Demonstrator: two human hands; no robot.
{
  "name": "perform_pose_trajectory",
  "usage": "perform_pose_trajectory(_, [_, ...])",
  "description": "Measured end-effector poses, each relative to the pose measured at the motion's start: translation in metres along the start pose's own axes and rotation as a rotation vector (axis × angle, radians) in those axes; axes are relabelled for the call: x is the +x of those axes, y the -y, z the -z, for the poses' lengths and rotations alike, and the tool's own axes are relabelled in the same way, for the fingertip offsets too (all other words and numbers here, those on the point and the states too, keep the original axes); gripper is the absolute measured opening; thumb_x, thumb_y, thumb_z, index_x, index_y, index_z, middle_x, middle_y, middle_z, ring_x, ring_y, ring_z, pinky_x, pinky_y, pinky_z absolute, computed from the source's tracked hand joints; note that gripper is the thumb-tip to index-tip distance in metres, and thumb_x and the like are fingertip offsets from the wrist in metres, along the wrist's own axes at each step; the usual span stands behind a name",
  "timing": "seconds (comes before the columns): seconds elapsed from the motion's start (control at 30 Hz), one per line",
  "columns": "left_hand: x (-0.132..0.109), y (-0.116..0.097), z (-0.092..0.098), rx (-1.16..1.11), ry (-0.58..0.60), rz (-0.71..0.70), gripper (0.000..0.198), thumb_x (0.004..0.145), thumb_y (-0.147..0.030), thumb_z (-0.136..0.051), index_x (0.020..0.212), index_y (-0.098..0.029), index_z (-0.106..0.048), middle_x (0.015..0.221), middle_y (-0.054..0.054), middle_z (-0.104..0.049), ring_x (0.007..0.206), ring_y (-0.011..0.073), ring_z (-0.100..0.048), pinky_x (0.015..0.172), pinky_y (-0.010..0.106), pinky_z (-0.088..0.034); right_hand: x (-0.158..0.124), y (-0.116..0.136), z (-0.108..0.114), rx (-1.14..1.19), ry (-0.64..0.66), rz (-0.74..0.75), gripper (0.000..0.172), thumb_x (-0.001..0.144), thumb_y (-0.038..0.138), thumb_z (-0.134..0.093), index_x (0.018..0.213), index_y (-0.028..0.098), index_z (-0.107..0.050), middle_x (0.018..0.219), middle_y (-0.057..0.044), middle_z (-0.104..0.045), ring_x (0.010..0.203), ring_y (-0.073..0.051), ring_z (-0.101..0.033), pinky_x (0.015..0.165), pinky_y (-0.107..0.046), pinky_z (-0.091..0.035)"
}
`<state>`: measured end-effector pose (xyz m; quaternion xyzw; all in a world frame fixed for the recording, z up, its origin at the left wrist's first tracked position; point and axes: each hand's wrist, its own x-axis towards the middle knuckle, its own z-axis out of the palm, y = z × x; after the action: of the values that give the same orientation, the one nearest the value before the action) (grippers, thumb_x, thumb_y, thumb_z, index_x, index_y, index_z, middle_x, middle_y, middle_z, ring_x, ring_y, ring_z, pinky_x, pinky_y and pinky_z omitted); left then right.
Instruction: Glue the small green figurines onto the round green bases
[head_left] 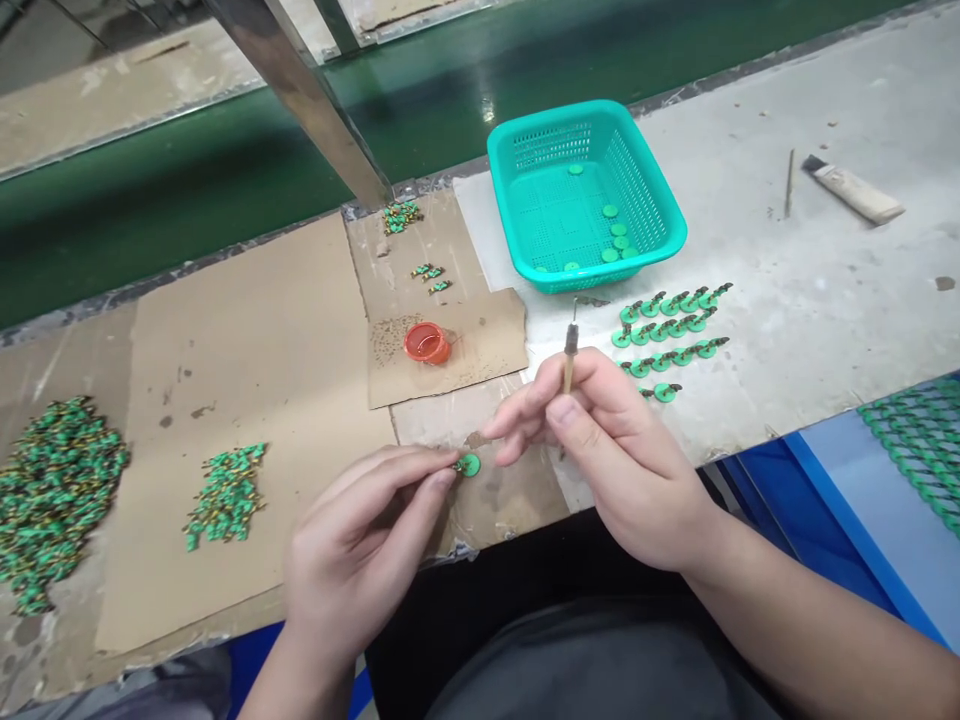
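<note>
Worn cardboard (240,370) covered the bench (787,260), probably as protection. At centre, the left hand (360,550) pinched a green disc (471,465) at its edge, seemingly leaving its face exposed; the right hand (626,450) gripped a needle-tipped tool (571,342), point up, clear of the disc. Near eleven o'clock stood a red cup (444,350), apparently for easy dipping; at one, a teal basket (583,283); at two, discs in rows (664,393), likely for order; at nine, green pieces (225,495).

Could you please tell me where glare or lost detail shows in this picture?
Head view: a glare spot on the dark green panel; small pieces piled at far left blending together; the green disc by the left hand showing little detail.
</note>
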<state>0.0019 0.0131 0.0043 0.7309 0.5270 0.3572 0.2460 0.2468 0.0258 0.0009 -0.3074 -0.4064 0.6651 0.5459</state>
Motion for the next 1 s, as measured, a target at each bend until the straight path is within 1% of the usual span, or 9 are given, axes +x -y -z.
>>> perform_pose_trajectory(0.17, [-0.002, 0.006, 0.0, 0.01, 0.013, -0.04, 0.016, 0.107, -0.022, -0.083, 0.114, -0.035, -0.089, 0.108, 0.0, -0.09, 0.094, 0.0182, -0.086, 0.089, 0.029, -0.071, 0.002, -0.001, 0.003, 0.03, -0.033, -0.009, 0.016, 0.123, 0.044, -0.067, 0.117, 0.03, -0.064, 0.113, -0.002, -0.084, 0.096, -0.017, -0.084, 0.097, -0.035, -0.072])
perform_pose_trajectory(0.33, [-0.002, 0.006, -0.002, 0.015, 0.016, -0.05, 0.014, 0.106, -0.022, -0.082, 0.112, -0.032, -0.09, 0.106, 0.002, -0.091, 0.091, 0.02, -0.086, 0.086, 0.031, -0.071, 0.002, -0.001, 0.002, -0.045, -0.053, -0.023, 0.022, 0.123, 0.052, -0.066, 0.117, 0.03, -0.061, 0.112, -0.003, -0.085, 0.096, -0.019, -0.085, 0.096, -0.037, -0.072])
perform_pose_trajectory(0.4, [-0.001, 0.007, -0.002, 0.023, 0.013, -0.053, 0.013, 0.106, -0.023, -0.082, 0.111, -0.031, -0.091, 0.105, 0.003, -0.09, 0.09, 0.0207, -0.086, 0.085, 0.033, -0.072, 0.0, -0.001, 0.001, -0.078, -0.055, -0.012, 0.021, 0.124, 0.05, -0.064, 0.117, 0.03, -0.061, 0.112, -0.003, -0.085, 0.098, -0.019, -0.085, 0.097, -0.037, -0.072])
perform_pose_trajectory(0.47, [-0.001, 0.007, -0.001, 0.035, 0.01, -0.053, 0.011, 0.106, -0.026, -0.083, 0.111, -0.032, -0.091, 0.104, 0.003, -0.09, 0.089, 0.0217, -0.086, 0.085, 0.034, -0.073, -0.002, 0.0, 0.002, -0.126, -0.062, 0.013, 0.016, 0.125, 0.044, -0.061, 0.119, 0.03, -0.064, 0.113, -0.002, -0.084, 0.101, -0.019, -0.085, 0.099, -0.037, -0.071])
perform_pose_trajectory(0.53, [-0.002, 0.007, -0.001, 0.047, 0.011, -0.037, 0.009, 0.106, -0.029, -0.084, 0.111, -0.032, -0.091, 0.103, 0.003, -0.091, 0.089, 0.0228, -0.086, 0.087, 0.036, -0.073, -0.004, 0.003, 0.003, -0.245, -0.062, 0.052, 0.012, 0.125, 0.037, -0.061, 0.121, 0.03, -0.069, 0.116, -0.003, -0.083, 0.106, -0.019, -0.084, 0.102, -0.037, -0.069])
perform_pose_trajectory(0.63, [-0.003, 0.005, -0.001, 0.057, 0.01, -0.012, 0.009, 0.106, -0.029, -0.085, 0.11, -0.034, -0.091, 0.105, 0.002, -0.091, 0.092, 0.022, -0.087, 0.093, 0.036, -0.072, -0.007, 0.011, 0.006, -0.546, -0.036, 0.165, 0.013, 0.122, 0.026, -0.063, 0.118, 0.028, -0.075, 0.115, -0.003, -0.082, 0.112, -0.02, -0.08, 0.103, -0.036, -0.066])
perform_pose_trajectory(0.73, [-0.003, 0.004, -0.001, 0.057, 0.008, -0.028, 0.011, 0.106, -0.026, -0.084, 0.111, -0.034, -0.091, 0.107, 0.0, -0.091, 0.093, 0.0194, -0.086, 0.092, 0.032, -0.07, -0.01, 0.019, 0.009, -0.781, 0.007, 0.296, 0.016, 0.118, 0.018, -0.065, 0.109, 0.026, -0.074, 0.108, -0.005, -0.081, 0.106, -0.022, -0.077, 0.097, -0.038, -0.064])
perform_pose_trajectory(0.83, [-0.003, 0.004, -0.002, 0.062, 0.001, -0.05, 0.011, 0.106, -0.026, -0.084, 0.111, -0.033, -0.091, 0.107, 0.001, -0.091, 0.092, 0.0193, -0.086, 0.09, 0.031, -0.069, -0.016, 0.025, 0.013, -0.859, 0.016, 0.334, 0.019, 0.117, 0.015, -0.066, 0.103, 0.025, -0.072, 0.104, -0.006, -0.079, 0.099, -0.023, -0.076, 0.092, -0.037, -0.065])
perform_pose_trajectory(1.0, [-0.003, 0.006, -0.003, 0.075, -0.011, -0.063, 0.007, 0.105, -0.027, -0.086, 0.108, -0.032, -0.091, 0.106, 0.0, -0.091, 0.092, 0.0185, -0.085, 0.092, 0.03, -0.069, -0.027, 0.028, 0.017, -0.913, 0.04, 0.326, 0.015, 0.117, 0.013, -0.065, 0.111, 0.024, -0.074, 0.103, -0.006, -0.079, 0.098, -0.021, -0.077, 0.09, -0.035, -0.065])
